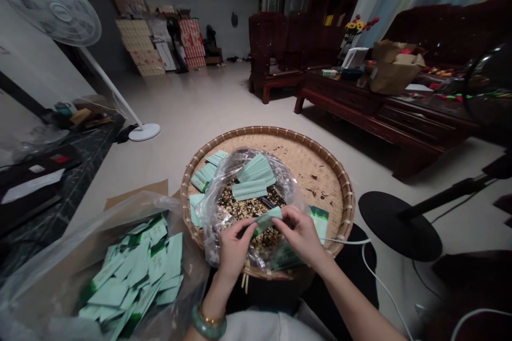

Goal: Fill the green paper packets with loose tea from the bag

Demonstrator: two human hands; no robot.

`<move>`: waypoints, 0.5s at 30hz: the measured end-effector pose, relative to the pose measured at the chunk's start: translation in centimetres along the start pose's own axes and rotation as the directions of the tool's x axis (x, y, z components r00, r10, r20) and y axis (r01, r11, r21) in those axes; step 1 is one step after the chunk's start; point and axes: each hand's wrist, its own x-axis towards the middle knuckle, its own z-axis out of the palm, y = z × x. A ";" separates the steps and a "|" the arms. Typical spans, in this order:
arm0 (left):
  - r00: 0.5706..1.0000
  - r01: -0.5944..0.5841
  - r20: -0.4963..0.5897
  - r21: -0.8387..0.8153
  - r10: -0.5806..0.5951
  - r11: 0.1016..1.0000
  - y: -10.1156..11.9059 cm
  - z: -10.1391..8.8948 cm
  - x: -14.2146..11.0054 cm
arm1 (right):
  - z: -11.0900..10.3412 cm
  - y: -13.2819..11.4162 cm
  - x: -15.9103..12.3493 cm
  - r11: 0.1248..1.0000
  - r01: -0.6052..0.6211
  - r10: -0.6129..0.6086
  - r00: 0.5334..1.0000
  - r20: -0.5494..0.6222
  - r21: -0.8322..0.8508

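Note:
Both of my hands pinch one small green paper packet (267, 219) above an open clear plastic bag (213, 218). My left hand (234, 248) has the packet's left end; my right hand (302, 232) has its right end. Inside the bag lies a loose mix of dark and pale dried bits (234, 205). A fanned stack of green packets (256, 170) rests on that mix, and a dark-handled tool, partly hidden, lies near my fingers. The bag sits in a round woven bamboo tray (332, 170), with more packets (204, 177) along its left side.
On the left, a large plastic-lined box (48, 261) holds a heap of green packets (140, 272). A white cable (384, 272) runs off the tray's right side. A white standing fan (144, 131), a black round stand base (400, 224) and a dark wooden table (360, 109) stand around.

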 end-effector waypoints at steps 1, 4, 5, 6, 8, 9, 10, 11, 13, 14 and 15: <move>1.000 0.005 -0.004 0.002 -0.005 1.000 0.0 0.0 0.0 | -0.1 -0.1 -0.1 0.993 -0.072 0.068 0.997 0.046 0.095; 1.000 0.029 0.003 0.005 -0.029 1.000 -0.1 -0.2 0.1 | -0.3 -0.4 -0.3 0.889 -0.295 0.202 0.939 0.279 0.351; 0.999 0.036 0.021 0.008 -0.036 0.999 -0.1 -0.2 0.1 | -0.4 -0.5 -0.3 0.850 -0.358 0.219 0.907 0.359 0.386; 0.998 0.038 0.045 0.013 -0.039 0.999 -0.2 -0.2 0.1 | -0.4 -0.6 -0.4 0.822 -0.413 0.231 0.872 0.432 0.393; 0.994 0.028 0.105 0.029 -0.031 0.999 -0.4 -0.2 0.0 | -0.6 -0.6 -0.5 0.794 -0.486 0.250 0.809 0.532 0.367; 0.991 0.015 0.131 0.039 -0.020 0.999 -0.5 -0.2 0.0 | -0.6 -0.6 -0.5 0.786 -0.507 0.257 0.789 0.558 0.353; 0.988 -0.003 0.154 0.049 -0.005 0.999 -0.6 -0.2 0.0 | -0.7 -0.5 -0.5 0.781 -0.522 0.267 0.777 0.571 0.345; 0.986 -0.025 0.163 0.057 0.016 0.998 -0.7 -0.2 -0.1 | -0.8 -0.3 -0.6 0.778 -0.529 0.278 0.773 0.571 0.338; 0.987 -0.116 0.119 0.096 0.105 0.989 -0.9 -0.2 -0.2 | -1.0 -0.2 -0.5 0.793 -0.523 0.307 0.786 0.537 0.313; 0.979 -0.201 0.073 0.147 0.192 0.968 -0.9 -0.3 -0.3 | -1.2 -0.2 -0.5 0.808 -0.513 0.323 0.797 0.511 0.289; 0.952 -0.306 0.040 0.223 0.305 0.926 -0.9 -0.3 -0.5 | -1.3 -0.2 -0.5 0.825 -0.501 0.335 0.806 0.488 0.261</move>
